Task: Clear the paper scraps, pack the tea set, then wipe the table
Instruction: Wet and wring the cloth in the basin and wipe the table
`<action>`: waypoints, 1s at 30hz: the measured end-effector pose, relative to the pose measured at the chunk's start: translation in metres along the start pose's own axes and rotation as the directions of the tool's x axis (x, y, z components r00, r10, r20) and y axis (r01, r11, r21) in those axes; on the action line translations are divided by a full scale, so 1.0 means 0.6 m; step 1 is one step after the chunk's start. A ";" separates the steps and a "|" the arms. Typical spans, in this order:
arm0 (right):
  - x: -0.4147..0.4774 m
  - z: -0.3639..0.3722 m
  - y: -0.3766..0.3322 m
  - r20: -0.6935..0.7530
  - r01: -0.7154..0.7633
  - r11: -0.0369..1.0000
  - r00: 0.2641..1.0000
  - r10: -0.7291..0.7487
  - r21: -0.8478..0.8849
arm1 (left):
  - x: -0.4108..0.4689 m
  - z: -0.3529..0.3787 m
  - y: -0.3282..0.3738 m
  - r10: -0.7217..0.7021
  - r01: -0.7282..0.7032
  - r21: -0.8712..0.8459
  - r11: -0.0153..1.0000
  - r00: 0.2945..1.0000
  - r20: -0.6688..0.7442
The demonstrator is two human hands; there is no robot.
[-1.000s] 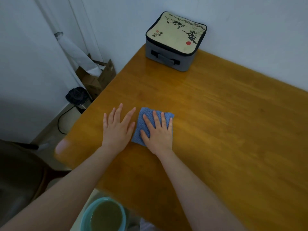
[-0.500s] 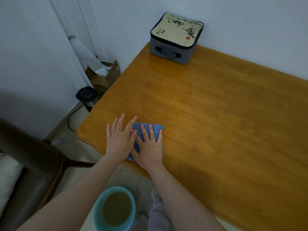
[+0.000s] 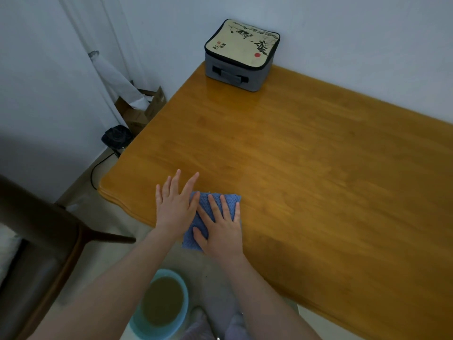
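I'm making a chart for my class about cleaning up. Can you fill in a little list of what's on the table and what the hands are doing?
table: wooden table, bare but for a cloth and a case
cloth: blue cloth, flat at the near edge
right hand: right hand flat on the cloth, fingers spread
left hand: left hand flat beside it, thumb edge over the cloth
case: closed grey case at the far corner by the wall
floor: blue basin of murky water below the table edge

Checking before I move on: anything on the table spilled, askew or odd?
Nothing spilled. The blue cloth hangs slightly over the table edge under the right hand. The zipped case sits closed at the far corner.
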State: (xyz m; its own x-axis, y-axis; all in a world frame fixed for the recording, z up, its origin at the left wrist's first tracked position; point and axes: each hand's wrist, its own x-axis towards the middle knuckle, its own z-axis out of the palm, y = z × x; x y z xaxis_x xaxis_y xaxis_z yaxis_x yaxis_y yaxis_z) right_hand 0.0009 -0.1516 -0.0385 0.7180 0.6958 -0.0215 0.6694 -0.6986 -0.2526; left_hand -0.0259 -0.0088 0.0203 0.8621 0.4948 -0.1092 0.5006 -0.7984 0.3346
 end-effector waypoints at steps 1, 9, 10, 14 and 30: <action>-0.005 -0.003 0.007 0.004 -0.008 1.000 1.000 0.008 -0.002 | -0.002 0.000 0.005 -0.002 0.002 0.009 1.000 1.000 -0.005; -0.039 -0.033 0.095 0.019 -0.072 0.997 0.997 0.073 -0.024 | -0.009 0.018 0.063 -0.019 0.018 0.070 0.997 1.000 0.019; -0.036 -0.035 0.103 0.021 -0.084 0.996 0.996 0.085 -0.024 | -0.007 0.020 0.072 -0.017 0.016 0.066 0.998 1.000 0.012; -0.005 -0.044 0.132 0.024 -0.107 0.994 0.994 0.107 -0.025 | 0.009 0.026 0.101 0.001 -0.001 0.062 0.998 1.000 -0.012; 0.183 -0.079 0.257 0.017 -0.200 0.979 0.979 0.201 -0.047 | 0.196 0.071 0.165 0.058 -0.059 0.065 0.996 0.998 0.016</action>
State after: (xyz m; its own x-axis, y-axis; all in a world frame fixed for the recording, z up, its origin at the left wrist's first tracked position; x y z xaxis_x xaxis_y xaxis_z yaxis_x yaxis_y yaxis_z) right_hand 0.1922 -0.1910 -0.0338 0.8347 0.5436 -0.0879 0.5204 -0.8309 -0.1970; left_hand 0.1285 -0.0443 0.0011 0.8908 0.4422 -0.1047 0.4531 -0.8466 0.2792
